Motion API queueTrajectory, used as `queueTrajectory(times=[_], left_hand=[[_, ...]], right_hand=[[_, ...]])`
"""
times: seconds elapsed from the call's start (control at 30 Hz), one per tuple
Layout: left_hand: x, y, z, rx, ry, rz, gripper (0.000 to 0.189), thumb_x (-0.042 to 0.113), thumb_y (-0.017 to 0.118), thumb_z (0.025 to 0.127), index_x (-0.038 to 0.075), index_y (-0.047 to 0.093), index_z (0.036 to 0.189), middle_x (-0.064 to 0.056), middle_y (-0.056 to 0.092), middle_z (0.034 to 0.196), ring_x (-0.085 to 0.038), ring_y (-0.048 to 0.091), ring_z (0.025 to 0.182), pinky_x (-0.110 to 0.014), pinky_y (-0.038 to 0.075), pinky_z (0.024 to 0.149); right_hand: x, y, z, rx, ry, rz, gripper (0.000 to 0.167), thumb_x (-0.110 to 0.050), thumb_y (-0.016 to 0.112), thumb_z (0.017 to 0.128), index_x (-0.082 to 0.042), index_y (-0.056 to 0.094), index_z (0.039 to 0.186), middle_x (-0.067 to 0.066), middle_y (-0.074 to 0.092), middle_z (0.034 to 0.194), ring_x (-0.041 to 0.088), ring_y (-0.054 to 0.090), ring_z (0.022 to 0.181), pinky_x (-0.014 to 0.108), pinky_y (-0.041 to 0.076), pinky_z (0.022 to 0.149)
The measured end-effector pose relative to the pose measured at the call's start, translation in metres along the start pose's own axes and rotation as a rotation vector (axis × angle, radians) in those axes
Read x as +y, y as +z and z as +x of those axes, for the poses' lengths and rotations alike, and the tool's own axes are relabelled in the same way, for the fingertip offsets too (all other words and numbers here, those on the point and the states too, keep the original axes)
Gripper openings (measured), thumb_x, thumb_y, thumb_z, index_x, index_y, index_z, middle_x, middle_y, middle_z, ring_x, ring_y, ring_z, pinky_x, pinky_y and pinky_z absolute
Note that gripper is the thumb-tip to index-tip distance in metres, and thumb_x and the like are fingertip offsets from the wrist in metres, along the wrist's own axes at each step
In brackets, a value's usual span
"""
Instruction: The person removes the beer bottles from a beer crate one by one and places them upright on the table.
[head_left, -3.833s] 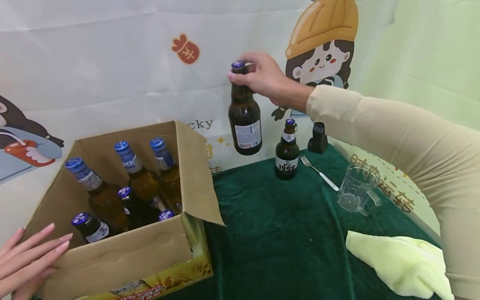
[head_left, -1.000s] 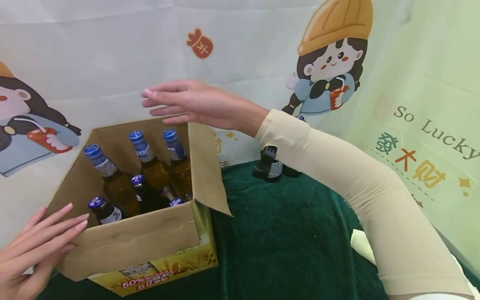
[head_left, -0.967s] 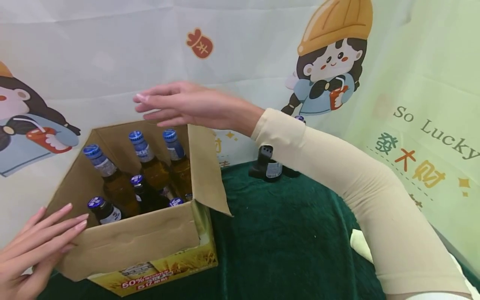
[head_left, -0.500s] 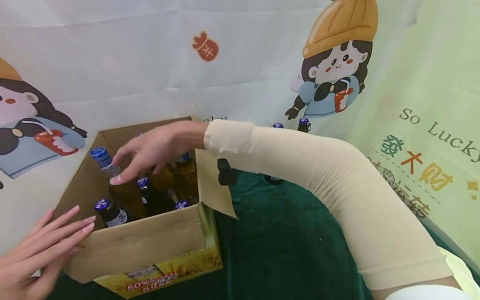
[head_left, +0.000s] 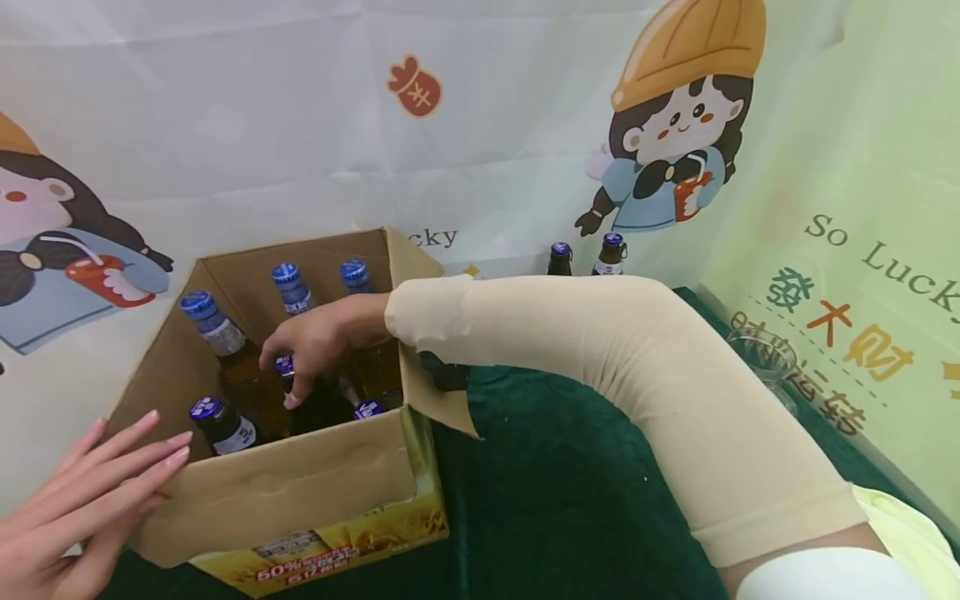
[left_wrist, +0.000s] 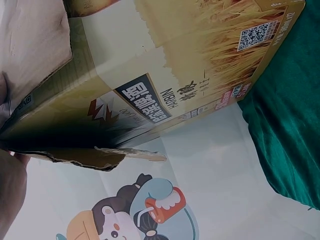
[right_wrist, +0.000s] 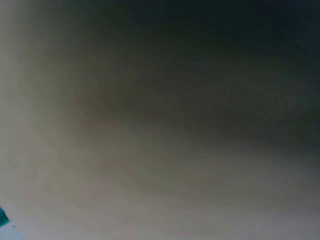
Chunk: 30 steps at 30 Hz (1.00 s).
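- Your right hand [head_left: 313, 342] is down inside the cardboard box [head_left: 277, 492], with its thumb and fingers bent on two sides of the small dark bottle [head_left: 285, 367]. You cannot tell from here if they squeeze it.
- That bottle is in the middle of the box, cap up, its long way going up and down, just under your right palm.
- Your left hand [head_left: 90, 500] rests on the box's near left edge, fingers straight, holding no bottle. It is farther away; the bottle is to its right and deeper in.
- Another dark bottle [head_left: 228, 429] is in the front left, and a tall brown bottle [head_left: 217, 325] is behind it, both near your bent fingers.
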<state>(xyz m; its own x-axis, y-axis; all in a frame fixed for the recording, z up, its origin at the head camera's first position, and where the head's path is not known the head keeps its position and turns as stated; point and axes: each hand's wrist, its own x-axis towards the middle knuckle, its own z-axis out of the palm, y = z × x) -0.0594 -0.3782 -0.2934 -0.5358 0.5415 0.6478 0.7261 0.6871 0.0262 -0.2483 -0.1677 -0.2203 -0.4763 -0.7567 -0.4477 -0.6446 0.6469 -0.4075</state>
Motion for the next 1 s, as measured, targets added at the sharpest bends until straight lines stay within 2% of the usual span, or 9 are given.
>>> queueTrajectory(times=[0.07, 0.17, 0.27, 0.37, 0.5, 0.7, 0.9, 1.0], left_hand=[[0.000, -0.001, 0.002, 0.003, 0.008, -0.004, 0.050, 0.041, 0.040, 0.107, 0.008, 0.064, 0.136, 0.023, 0.043, 0.153, -0.013, 0.031, 0.154, -0.035, 0.009, 0.132], [0.000, -0.002, 0.004, -0.007, 0.025, 0.001, 0.052, 0.041, 0.039, 0.108, 0.005, 0.065, 0.134, 0.022, 0.042, 0.154, -0.014, 0.031, 0.154, -0.037, 0.009, 0.133], [0.000, -0.003, 0.006, -0.025, 0.041, 0.003, 0.056, 0.041, 0.037, 0.109, -0.002, 0.066, 0.131, 0.022, 0.040, 0.155, -0.015, 0.029, 0.155, -0.039, 0.009, 0.133], [-0.001, -0.003, 0.005, -0.030, 0.059, 0.000, 0.056, 0.040, 0.036, 0.110, -0.003, 0.066, 0.130, 0.021, 0.040, 0.156, -0.014, 0.029, 0.155, -0.039, 0.009, 0.133], [-0.003, -0.002, 0.004, -0.026, 0.080, 0.000, 0.053, 0.038, 0.038, 0.110, -0.001, 0.064, 0.134, 0.018, 0.042, 0.156, -0.014, 0.029, 0.155, -0.036, 0.008, 0.133], [-0.003, 0.000, 0.003, -0.030, 0.093, -0.005, 0.051, 0.039, 0.038, 0.110, 0.004, 0.061, 0.138, 0.017, 0.040, 0.158, -0.016, 0.029, 0.155, -0.037, 0.008, 0.133], [-0.002, 0.001, 0.005, -0.020, 0.114, -0.011, 0.049, 0.038, 0.038, 0.109, 0.007, 0.059, 0.141, 0.016, 0.041, 0.158, -0.016, 0.028, 0.155, -0.037, 0.009, 0.133], [-0.002, 0.001, 0.004, -0.017, 0.102, -0.006, 0.049, 0.038, 0.038, 0.109, 0.007, 0.059, 0.141, 0.017, 0.041, 0.158, -0.016, 0.028, 0.155, -0.037, 0.009, 0.133]], right_hand=[[0.002, 0.002, 0.002, 0.014, -0.004, -0.004, 0.060, -0.026, 0.075, 0.092, -0.020, 0.050, 0.147, -0.005, 0.052, 0.146, 0.006, 0.050, 0.130, 0.015, 0.047, 0.105], [0.005, 0.004, 0.003, 0.048, -0.015, 0.018, 0.038, -0.022, 0.075, 0.093, -0.012, 0.063, 0.128, 0.000, 0.063, 0.117, 0.008, 0.059, 0.103, 0.017, 0.054, 0.087], [0.008, 0.006, 0.002, 0.083, -0.028, 0.054, 0.022, -0.023, 0.075, 0.093, -0.009, 0.068, 0.109, -0.001, 0.063, 0.095, 0.008, 0.059, 0.086, 0.020, 0.055, 0.076], [0.010, 0.009, 0.001, 0.113, -0.058, 0.081, 0.016, -0.022, 0.075, 0.093, -0.008, 0.069, 0.098, -0.002, 0.061, 0.084, 0.008, 0.058, 0.076, 0.020, 0.054, 0.070], [0.010, 0.012, 0.001, 0.146, -0.105, 0.054, 0.016, -0.022, 0.074, 0.093, -0.007, 0.070, 0.093, -0.003, 0.060, 0.078, 0.007, 0.054, 0.070, 0.017, 0.050, 0.062], [0.009, 0.013, -0.002, 0.229, -0.122, 0.040, 0.019, -0.025, 0.072, 0.095, -0.006, 0.073, 0.096, -0.002, 0.060, 0.077, 0.008, 0.054, 0.068, 0.018, 0.047, 0.059], [0.009, 0.007, -0.016, 0.370, -0.105, 0.094, 0.018, -0.028, 0.067, 0.099, -0.011, 0.068, 0.095, -0.002, 0.054, 0.075, 0.009, 0.052, 0.067, 0.018, 0.044, 0.059], [0.009, 0.002, -0.026, 0.450, -0.108, 0.126, 0.019, -0.030, 0.064, 0.100, -0.012, 0.066, 0.101, -0.002, 0.052, 0.078, 0.009, 0.051, 0.069, 0.018, 0.043, 0.060]])
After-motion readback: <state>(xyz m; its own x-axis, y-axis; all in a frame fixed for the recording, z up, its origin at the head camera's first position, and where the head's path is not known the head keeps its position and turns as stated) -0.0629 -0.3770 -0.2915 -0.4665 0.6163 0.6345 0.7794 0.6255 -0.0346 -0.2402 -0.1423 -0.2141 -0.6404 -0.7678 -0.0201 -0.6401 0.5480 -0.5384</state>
